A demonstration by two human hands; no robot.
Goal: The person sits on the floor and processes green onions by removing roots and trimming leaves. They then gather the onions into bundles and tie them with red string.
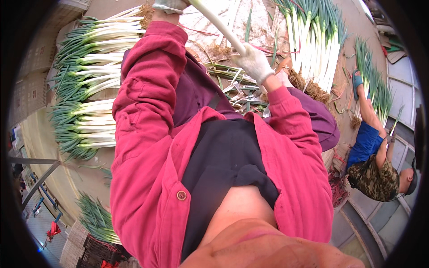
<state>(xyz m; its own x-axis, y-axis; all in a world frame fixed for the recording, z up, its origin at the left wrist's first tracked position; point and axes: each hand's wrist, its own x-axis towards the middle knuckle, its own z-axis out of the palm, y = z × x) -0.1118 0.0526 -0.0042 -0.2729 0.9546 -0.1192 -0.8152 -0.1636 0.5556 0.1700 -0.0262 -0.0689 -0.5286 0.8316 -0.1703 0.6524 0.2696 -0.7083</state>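
Note:
My right hand (pixel 253 63), in a white knit glove, grips the lower white end of a large green onion stalk (pixel 219 28). The stalk slants up to the left and leaves the picture at the top edge. My left hand (pixel 171 6), also gloved, is cut off by that edge beside the stalk; its fingers are hidden. Trimmed leaves and peelings (pixel 246 97) lie on the ground between my legs. Rows of green onions (pixel 100 67) with white shanks lie to my left. A thick bunch of green onions (pixel 311 50) with roots towards me lies at the right.
A pale sheet (pixel 231 20) with loose stalks and red ties lies ahead. At the far right a person (pixel 375 167) sits near more green onions (pixel 372 80). Plastic crates (pixel 30 90) stand at the left. More green onions (pixel 97 217) lie behind on the left, by stacked crates (pixel 73 241).

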